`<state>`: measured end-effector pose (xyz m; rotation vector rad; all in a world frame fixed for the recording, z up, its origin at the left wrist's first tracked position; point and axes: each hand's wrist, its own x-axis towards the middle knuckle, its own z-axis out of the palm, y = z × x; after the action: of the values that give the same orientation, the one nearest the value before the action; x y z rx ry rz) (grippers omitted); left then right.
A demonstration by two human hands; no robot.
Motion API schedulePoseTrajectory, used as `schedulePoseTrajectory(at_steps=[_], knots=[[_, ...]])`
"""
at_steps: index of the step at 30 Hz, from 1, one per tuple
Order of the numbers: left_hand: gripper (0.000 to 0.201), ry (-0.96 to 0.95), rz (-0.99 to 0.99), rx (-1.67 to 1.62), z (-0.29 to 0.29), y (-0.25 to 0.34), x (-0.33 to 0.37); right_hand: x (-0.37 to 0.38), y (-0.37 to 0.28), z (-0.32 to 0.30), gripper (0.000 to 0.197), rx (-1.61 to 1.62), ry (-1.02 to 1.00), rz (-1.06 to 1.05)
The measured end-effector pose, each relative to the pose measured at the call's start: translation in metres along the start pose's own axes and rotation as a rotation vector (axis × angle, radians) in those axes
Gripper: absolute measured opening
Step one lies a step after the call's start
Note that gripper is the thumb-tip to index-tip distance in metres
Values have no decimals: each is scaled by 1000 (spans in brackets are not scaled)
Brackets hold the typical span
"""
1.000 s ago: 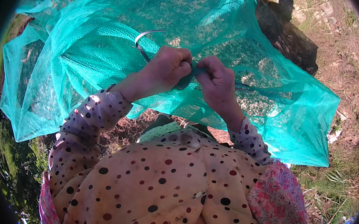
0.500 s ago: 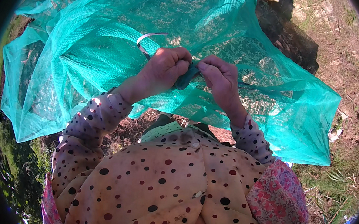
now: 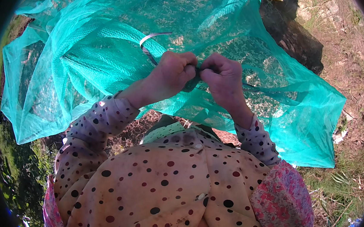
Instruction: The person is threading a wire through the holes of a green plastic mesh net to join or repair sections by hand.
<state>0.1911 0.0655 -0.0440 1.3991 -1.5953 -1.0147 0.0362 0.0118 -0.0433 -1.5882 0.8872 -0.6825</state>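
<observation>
The left hand [image 3: 175,72] and right hand [image 3: 224,79] sit just beside each other, fingers tightly curled, with both forearms [image 3: 142,92] slanting inward and elbows bent.

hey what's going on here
A person is bent on close handwork over a spread of green netting. The left hand and right hand are held close together, fingers closed on a small dark bunch between them; whether it is part of the netting is unclear. A thin strip curves up beyond the left hand. The netting lies loosely over dry, grassy ground.
</observation>
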Motion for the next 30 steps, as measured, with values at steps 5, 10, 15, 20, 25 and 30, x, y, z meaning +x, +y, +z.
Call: schedulePoseTrajectory(at_steps=[5,10,15,20,25,30], knots=[[13,-37,-243,-288,-6,3,3,0,-1,1,5,-23,-8,-14],[15,-30,-321,-485,-9,5,4,0,5,-2,7,108,-39,35],[15,-45,-307,-416,-12,10,4,0,5,-2,8,157,-28,72],[15,-7,-221,-298,-7,10,-1,1,-2,-1,8,62,-7,63],[16,-7,-214,-335,-5,2,-2,0,4,-3,9,75,-31,48],[17,-12,-281,-551,-10,8,1,0,2,0,12,165,-29,34]])
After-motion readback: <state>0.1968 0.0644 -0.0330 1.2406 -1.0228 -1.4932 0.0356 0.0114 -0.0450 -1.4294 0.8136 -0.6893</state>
